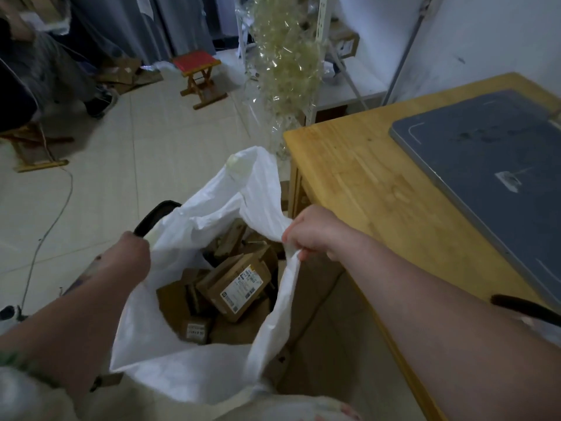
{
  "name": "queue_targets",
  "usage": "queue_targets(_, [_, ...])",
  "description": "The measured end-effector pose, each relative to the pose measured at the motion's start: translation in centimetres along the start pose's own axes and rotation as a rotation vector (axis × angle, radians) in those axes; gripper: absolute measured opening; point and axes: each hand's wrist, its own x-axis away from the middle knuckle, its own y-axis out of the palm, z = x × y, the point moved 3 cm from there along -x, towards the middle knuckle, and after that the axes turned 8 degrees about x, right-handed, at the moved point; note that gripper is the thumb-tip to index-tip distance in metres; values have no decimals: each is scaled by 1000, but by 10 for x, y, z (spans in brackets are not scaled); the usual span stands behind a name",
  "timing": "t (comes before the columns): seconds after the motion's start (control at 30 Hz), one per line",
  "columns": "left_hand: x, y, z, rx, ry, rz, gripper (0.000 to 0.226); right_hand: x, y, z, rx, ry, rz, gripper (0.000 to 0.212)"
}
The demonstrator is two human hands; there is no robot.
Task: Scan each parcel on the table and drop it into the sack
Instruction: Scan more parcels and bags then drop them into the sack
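A white plastic sack (194, 369) stands open on the floor to the left of the wooden table (373, 183). Inside lie several brown cardboard parcels; the top parcel (239, 291) shows a white shipping label. My left hand (133, 256) grips the sack's left rim, beside a black curved handle (154, 214). My right hand (312, 232) pinches the right rim and holds it up. No parcel shows on the visible part of the table.
A dark grey mat (491, 165) covers the table's right part. A red-topped folding stool (198, 74) stands on the tiled floor behind. A clear bag of pale filler (285, 65) hangs by a metal rack. A person's legs (69, 74) are at far left.
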Motion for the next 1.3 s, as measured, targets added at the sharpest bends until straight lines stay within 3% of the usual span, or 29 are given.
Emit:
queue_targets(0.1, [5, 19, 1, -80, -15, -113, 25, 5, 12, 21, 47, 72, -128, 32])
queue_targets(0.2, [3, 8, 39, -18, 88, -181, 34, 11, 8, 42, 34, 128, -184, 34])
queue_targets(0.4, [63, -74, 207, 375, 474, 109, 30, 59, -34, 92, 4, 115, -155, 32])
queue_targets(0.53, [154, -112, 326, 529, 757, 70, 28, 104, -88, 141, -203, 82, 143, 38])
queue_targets(0.63, [222, -121, 405, 557, 961, 15, 27, 152, -125, 199, -339, 126, 401, 27])
queue_targets(0.77, [323, -114, 498, 519, 1208, -77, 25, 226, -157, 299, -459, 290, 772, 29])
queue_targets(0.9, [412, -91, 568, 443, 1369, -209, 22, 308, -170, 392, -390, 519, 984, 28])
queue_targets(1.2, [536, -47, 675, 403, 1405, -530, 45, 452, -193, 537, -243, 920, 1404, 34])
queue_targets(1.3, [556, -42, 717, 374, 1470, -518, 60, 475, -220, 579, -139, 1013, 1368, 47])
